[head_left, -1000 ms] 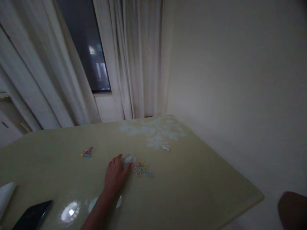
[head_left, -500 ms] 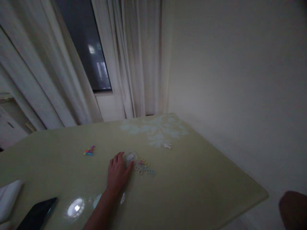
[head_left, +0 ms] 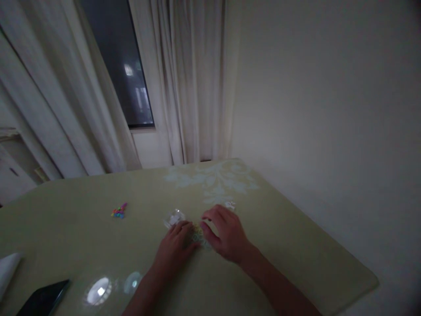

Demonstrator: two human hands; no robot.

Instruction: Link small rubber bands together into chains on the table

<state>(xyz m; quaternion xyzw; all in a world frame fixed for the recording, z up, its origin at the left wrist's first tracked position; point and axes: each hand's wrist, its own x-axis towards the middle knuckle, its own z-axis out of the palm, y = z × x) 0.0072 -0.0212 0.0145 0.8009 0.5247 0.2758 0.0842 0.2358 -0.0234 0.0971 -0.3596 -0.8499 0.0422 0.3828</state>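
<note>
A loose pile of small pastel rings (head_left: pixel 198 234) lies on the green table between my two hands. My left hand (head_left: pixel 177 243) rests at the pile's left side, thumb and fingers apart, partly covering the rings. Over the pile's right side is my right hand (head_left: pixel 226 230), its thumb and curved fingers apart with nothing visible between them. Just beyond my left hand sits a clear plastic container (head_left: pixel 175 217) with something white in it. Small white pieces (head_left: pixel 230 205) lie behind my right hand.
Small bright multicoloured pieces (head_left: pixel 119 211) form a heap on the left of the table (head_left: pixel 79 237). A black flat object (head_left: pixel 44 298) and a white object (head_left: pixel 9 270) are at the near left. The wall borders the table's right side.
My right hand has come in from the right edge to the rings. My left hand has moved right and nearer, off the clear container and onto the pile's edge.
</note>
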